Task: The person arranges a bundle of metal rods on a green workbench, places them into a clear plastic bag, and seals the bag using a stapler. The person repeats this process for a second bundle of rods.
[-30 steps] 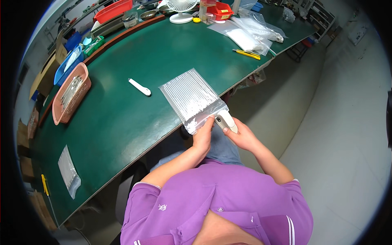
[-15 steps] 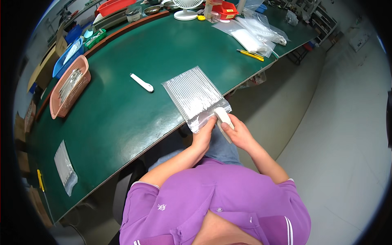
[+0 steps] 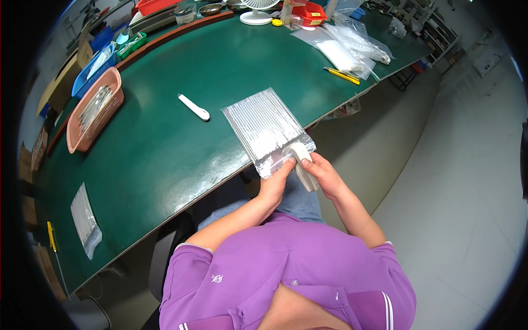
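A clear plastic bag (image 3: 268,124) of thin, silvery rods lies at the table's front edge, its loose plastic end toward me. My left hand (image 3: 275,183) is closed on that near end, thumb on top; its other fingers are hidden underneath. A white stapler-like hand tool (image 3: 308,177) is gripped in my right hand (image 3: 326,177), and its rounded upper end rests at the bag's loose edge. Both hands are close together, just off the table edge. Whether the tool's jaws pinch the plastic cannot be made out.
The green table (image 3: 165,148) also bears a slim white tool (image 3: 193,107), a second bag of rods (image 3: 86,221), a yellow-handled tool (image 3: 51,236), a pink basket (image 3: 94,113), a yellow cutter (image 3: 342,76), plastic bags (image 3: 346,49) and a white fan (image 3: 257,17).
The stapler-like tool has turned slightly in my right hand, and more of its lower part shows. The left hand keeps its hold on the bag. The whole view has shifted a little.
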### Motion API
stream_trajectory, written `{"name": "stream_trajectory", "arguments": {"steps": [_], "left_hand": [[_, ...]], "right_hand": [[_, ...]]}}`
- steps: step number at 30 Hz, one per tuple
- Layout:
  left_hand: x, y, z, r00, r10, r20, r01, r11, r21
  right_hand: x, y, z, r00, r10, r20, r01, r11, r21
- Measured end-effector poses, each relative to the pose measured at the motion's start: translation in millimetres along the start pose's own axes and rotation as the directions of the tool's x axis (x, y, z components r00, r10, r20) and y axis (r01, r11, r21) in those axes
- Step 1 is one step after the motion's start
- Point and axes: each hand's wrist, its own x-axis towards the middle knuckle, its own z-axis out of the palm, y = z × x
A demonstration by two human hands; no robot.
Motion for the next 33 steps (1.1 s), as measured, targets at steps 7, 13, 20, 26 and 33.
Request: {"name": "stream_trajectory", "arguments": {"steps": [7, 13, 20, 26, 33], "left_hand": [[6.5, -5.2, 3.8, 0.994, -0.075, 0.076, 0.078, 0.996, -0.037], [6.5, -4.8, 14.9, 0.998, -0.055, 0.03, 0.057, 0.996, -0.065], [7.3, -4.9, 12.1, 0.996, -0.082, 0.024, 0.083, 0.994, -0.075], [-0.6, -0.7, -10.9, 0.994, -0.016, 0.108, 0.006, 0.996, 0.092], [-15.5, 15.1, -22.5, 0.993, 0.044, -0.109, -0.036, 0.997, 0.073]], "right_hand": [[0.9, 1.2, 2.6, 1.0, -0.011, 0.005, 0.011, 0.996, 0.091], [1.3, 3.9, 6.7, 0.999, -0.016, -0.034, 0.021, 0.989, 0.149], [4.8, 11.8, 5.6, 0.995, 0.027, -0.096, -0.011, 0.986, 0.165], [-2.6, 20.4, 3.7, 0.999, 0.029, 0.041, -0.035, 0.989, 0.146], [-8.2, 11.1, 10.0, 0.994, 0.068, 0.088, -0.086, 0.973, 0.216]]}}
